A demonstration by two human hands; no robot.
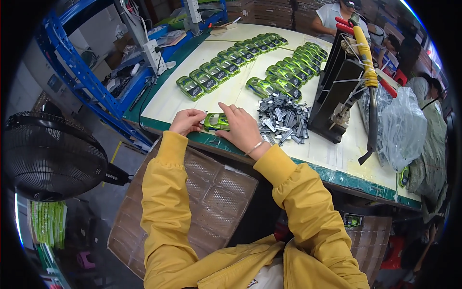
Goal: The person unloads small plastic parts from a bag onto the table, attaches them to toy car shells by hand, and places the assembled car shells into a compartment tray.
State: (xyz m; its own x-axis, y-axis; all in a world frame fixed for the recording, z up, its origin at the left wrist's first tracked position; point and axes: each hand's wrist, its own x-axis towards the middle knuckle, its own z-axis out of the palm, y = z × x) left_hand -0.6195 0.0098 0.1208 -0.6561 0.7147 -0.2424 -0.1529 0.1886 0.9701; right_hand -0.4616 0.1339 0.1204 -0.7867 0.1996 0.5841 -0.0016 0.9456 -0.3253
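A green toy car body [215, 122] lies at the table's near edge between my two hands. My right hand [243, 129] grips it from the right, its thumb along the near side and its fingers over the far side. My left hand [187, 121] is closed in a pinch at the car's left end; what sits between those fingertips is too small to make out. Just right of my right hand is a heap of small grey plastic parts [284, 118]. Beyond it stand rows of similar green car bodies [207, 79] with dark windows.
A black upright stand [332, 91] with a yellow-wrapped bar [365, 58] rises right of the heap. Clear plastic bags [402, 127] lie beyond it. Left are a blue shelf frame [108, 96] and a black fan [53, 154]. A brown moulded tray [207, 188] is below the table edge.
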